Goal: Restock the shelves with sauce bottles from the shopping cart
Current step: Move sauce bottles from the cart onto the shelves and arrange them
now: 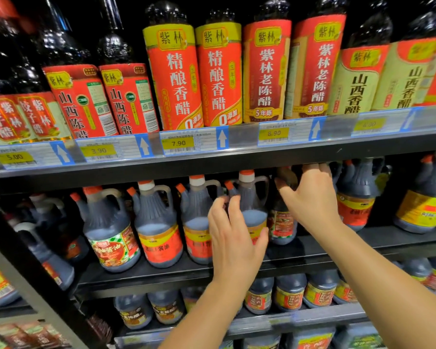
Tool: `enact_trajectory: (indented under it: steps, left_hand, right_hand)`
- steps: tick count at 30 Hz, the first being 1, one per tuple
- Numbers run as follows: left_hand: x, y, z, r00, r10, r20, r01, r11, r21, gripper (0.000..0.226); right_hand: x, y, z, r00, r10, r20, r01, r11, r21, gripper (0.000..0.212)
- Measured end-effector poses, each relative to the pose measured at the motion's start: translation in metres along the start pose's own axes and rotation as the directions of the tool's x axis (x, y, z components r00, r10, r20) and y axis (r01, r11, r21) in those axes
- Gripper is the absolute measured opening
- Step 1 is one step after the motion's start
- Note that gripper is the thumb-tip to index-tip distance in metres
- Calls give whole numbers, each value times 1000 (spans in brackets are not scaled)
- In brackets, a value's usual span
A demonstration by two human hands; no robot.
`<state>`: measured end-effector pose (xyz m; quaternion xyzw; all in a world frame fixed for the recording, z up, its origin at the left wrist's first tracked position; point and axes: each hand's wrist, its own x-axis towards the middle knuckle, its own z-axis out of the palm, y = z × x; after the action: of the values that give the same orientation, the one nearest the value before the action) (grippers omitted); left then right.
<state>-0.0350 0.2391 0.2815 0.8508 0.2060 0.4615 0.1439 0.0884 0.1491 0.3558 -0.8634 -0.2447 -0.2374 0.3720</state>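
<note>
Middle black metal shelf (393, 241), both hands working at it. Right hand (312, 200) was clamped over the top of a dark sauce bottle with a red label (283, 225), thumb on one side of the neck, fingers over the other, up close under the shelf above. The bottle stood just inside the front row, base at or near the shelf; contact could not be confirmed, since the base was partly hidden.

Left hand (233, 243) lay relaxed, fingers nearly straight, against the front of the neighbouring handled plastic jug of dark sauce with a white-and-orange cap (252, 195), seemingly steadying it or nudging it aside. No clear grip there.

Row of similar handled jugs (156, 235) ran to the left, more to the right of the held bottle. Tall vinegar bottles with red and yellow labels (174, 79) filled the upper shelf, above yellow price tags (178, 143). Small dark jars (290, 293) sat on the shelf below.

Judgement: one placement was nearly finished, release pending. Front row looked close to full. Shopping cart out of view, so remaining stock could not be counted
</note>
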Motion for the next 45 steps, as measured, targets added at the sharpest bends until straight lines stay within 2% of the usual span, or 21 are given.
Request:
enact_trajectory:
  steps: [4, 7, 11, 15, 17, 20, 22, 24, 28, 32, 35, 38, 45]
  left_hand:
    - [3, 10, 11, 998, -54, 39, 52, 997, 48, 85]
    - [4, 12, 14, 996, -78, 34, 75, 994, 81, 87]
    - [4, 10, 15, 996, -90, 26, 87, 991, 97, 89]
    - [5, 8, 15, 995, -92, 27, 90, 992, 92, 88]
    - [5, 7, 15, 995, -91, 28, 88, 992, 87, 87]
    - [5, 6, 15, 996, -87, 27, 84, 993, 87, 86]
    - [4, 7, 15, 996, -90, 29, 87, 992, 93, 85]
    - [4, 7, 16, 995, -98, 36, 95, 991, 97, 83]
    - [3, 6, 16, 995, -98, 36, 94, 990, 102, 82]
    - [2, 7, 17, 994, -107, 36, 103, 988, 115, 82]
    - [1, 7, 18, 993, -111, 33, 106, 987, 122, 81]
    - [0, 7, 18, 994, -107, 30, 102, 987, 123, 82]
    - [0, 8, 18, 994, -108, 26, 104, 987, 126, 82]
  right_hand:
    - [13, 10, 7, 994, 61, 87, -69, 994, 90, 49]
    - [23, 11, 15, 989, 69, 132, -93, 977, 192, 32]
    - [37, 11, 26, 962, 34, 270, -44, 999, 31, 60]
    - [45, 16, 27, 953, 23, 302, -23, 1000, -4, 64]
    - [43, 18, 24, 943, 5, 333, -2, 1000, -10, 58]
    - [43, 22, 17, 943, -18, 332, -50, 979, 196, 45]
    - [43, 22, 12, 937, -19, 349, -127, 912, 391, 41]
    - [42, 20, 5, 926, -31, 375, -178, 842, 509, 40]
    - [42, 22, -5, 926, -44, 376, -204, 778, 594, 39]
    - [43, 29, -14, 846, 4, 532, -340, 774, 535, 39]
    - [43, 33, -15, 816, -4, 578, -408, 705, 581, 35]
    - [42, 38, -13, 834, -3, 552, -375, 732, 570, 21]
    - [38, 42, -14, 858, -106, 503, -247, 774, 583, 18]
